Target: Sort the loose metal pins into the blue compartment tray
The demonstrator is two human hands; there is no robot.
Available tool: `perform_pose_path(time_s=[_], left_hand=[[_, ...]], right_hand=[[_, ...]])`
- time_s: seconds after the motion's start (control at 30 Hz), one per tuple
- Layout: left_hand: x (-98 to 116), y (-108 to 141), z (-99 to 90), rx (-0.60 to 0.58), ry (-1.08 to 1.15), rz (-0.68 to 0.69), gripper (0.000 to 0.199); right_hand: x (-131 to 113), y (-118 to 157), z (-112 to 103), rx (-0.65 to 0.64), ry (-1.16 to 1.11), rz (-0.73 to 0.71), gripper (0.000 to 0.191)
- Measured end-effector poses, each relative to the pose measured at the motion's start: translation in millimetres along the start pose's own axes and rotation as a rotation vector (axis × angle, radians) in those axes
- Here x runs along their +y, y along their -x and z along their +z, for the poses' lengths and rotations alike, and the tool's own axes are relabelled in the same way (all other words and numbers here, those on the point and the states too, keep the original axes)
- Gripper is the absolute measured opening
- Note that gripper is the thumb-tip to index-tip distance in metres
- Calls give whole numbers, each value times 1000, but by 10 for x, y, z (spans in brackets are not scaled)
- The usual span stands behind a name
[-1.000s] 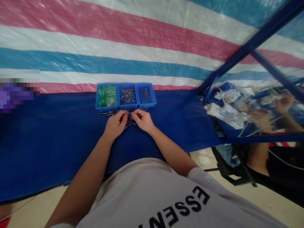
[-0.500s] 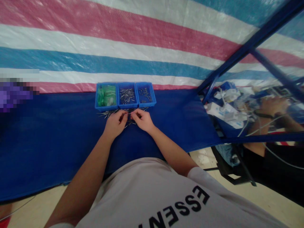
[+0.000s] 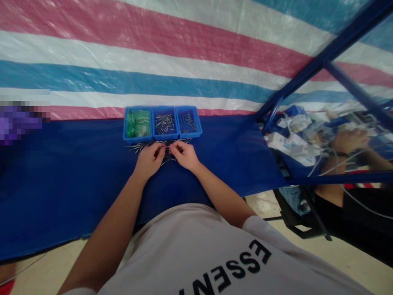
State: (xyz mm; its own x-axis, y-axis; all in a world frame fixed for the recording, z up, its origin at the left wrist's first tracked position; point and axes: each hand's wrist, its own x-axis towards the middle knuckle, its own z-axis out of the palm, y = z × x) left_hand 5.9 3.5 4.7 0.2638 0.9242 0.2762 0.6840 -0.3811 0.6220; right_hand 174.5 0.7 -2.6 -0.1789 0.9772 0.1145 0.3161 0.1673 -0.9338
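Over a loose pile of thin dark metal rods [image 3: 139, 145] on the blue table, my left hand [image 3: 150, 159] and my right hand [image 3: 185, 155] face each other with a narrow gap between the fingertips. Both are closed in a pinch; whatever they hold is too small to make out against the rods behind. Just beyond stand three blue bins side by side. Green plastic packets [image 3: 138, 123] fill the left bin [image 3: 125, 130]. Short metal pins [image 3: 165, 123] lie thickly in the middle bin [image 3: 166, 137], and fewer are in the right bin [image 3: 199, 130].
The blue tabletop [image 3: 76, 176] runs to both sides, with a striped plastic sheet [image 3: 153, 61] behind it. A blue metal frame [image 3: 307, 73] rises on the right. Past it, a co-worker's hands [image 3: 350, 141] are near white boxes [image 3: 290, 147], bags and cables.
My hands keep the same pinched pose over the rods, with no clear movement. At the right, the co-worker's hands have shifted slightly.
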Motion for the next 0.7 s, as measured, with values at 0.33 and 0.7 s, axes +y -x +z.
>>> perform_pose_path(time_s=[0.33, 0.7], left_hand=[[-1, 1, -5, 6, 0, 11, 31], [-4, 1, -2, 3, 5, 15, 29]], right_hand=[[-17, 4, -4, -4, 12, 7, 42], [2, 3, 8, -6, 9, -3, 42]])
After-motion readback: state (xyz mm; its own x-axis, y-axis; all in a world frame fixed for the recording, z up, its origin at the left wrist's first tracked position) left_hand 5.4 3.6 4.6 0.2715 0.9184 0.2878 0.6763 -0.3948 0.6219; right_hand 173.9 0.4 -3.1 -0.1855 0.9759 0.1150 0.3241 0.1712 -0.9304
